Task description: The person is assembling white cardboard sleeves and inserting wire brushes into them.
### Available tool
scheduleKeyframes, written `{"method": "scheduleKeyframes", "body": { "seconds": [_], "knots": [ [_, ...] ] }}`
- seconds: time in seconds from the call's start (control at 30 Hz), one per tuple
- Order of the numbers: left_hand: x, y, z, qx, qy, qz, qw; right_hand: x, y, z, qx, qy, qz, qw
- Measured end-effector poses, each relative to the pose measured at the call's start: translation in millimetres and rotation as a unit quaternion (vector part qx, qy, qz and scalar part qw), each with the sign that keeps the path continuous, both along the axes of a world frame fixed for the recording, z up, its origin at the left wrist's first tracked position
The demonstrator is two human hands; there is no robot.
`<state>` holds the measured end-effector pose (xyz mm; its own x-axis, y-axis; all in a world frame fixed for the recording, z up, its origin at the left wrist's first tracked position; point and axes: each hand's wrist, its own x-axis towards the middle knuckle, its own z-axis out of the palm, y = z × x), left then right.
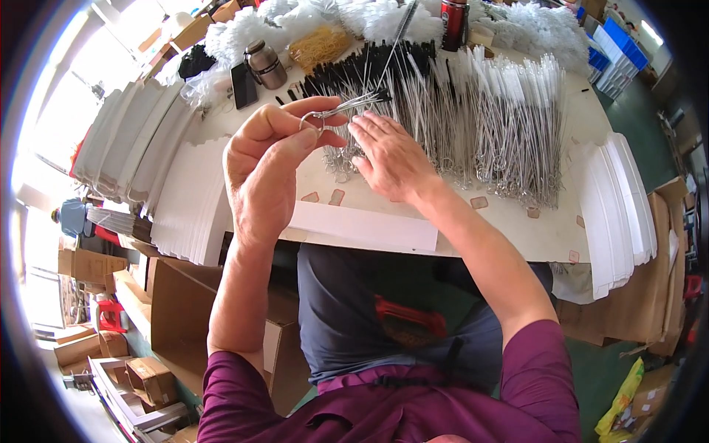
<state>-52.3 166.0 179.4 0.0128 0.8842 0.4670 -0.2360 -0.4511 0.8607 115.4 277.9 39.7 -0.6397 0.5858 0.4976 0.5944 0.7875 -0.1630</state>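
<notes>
My left hand [262,162] is raised over the table's near side, thumb and fingers pinched round the looped ends of a few thin wire brushes [356,102]. A large metal ring shows at the fingertips. The wires point right, with dark tips beside my right hand [391,156]. That hand has its fingers stretched out, palm down, just right of the held wires; whether it touches them is unclear. Behind both hands lies a dense row of black-bristled wire brushes [369,66]. White-bristled brushes [521,125] lie to the right, their loops toward me.
Stacked white cardboard sheets stand at the left [188,188] and right [617,214] table ends. A white strip [362,225] lies along the front edge. Farther back are a metal flask [264,65], a phone [243,86], yellow bands [321,47], a red thermos [453,23] and white bristly bundles [532,31].
</notes>
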Motion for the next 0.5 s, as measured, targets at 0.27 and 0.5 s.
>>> {"method": "scheduleKeyframes", "body": {
  "seconds": [0.27,0.5],
  "knots": [
    [-23,-29,22,0.05,0.013,0.009,0.999,10,15,-4,-0.089,-0.009,-0.042,0.995],
    [3,-52,-17,0.033,-0.071,-0.121,0.99,48,-99,34,-0.544,0.484,0.236,0.643]
  ]
}}
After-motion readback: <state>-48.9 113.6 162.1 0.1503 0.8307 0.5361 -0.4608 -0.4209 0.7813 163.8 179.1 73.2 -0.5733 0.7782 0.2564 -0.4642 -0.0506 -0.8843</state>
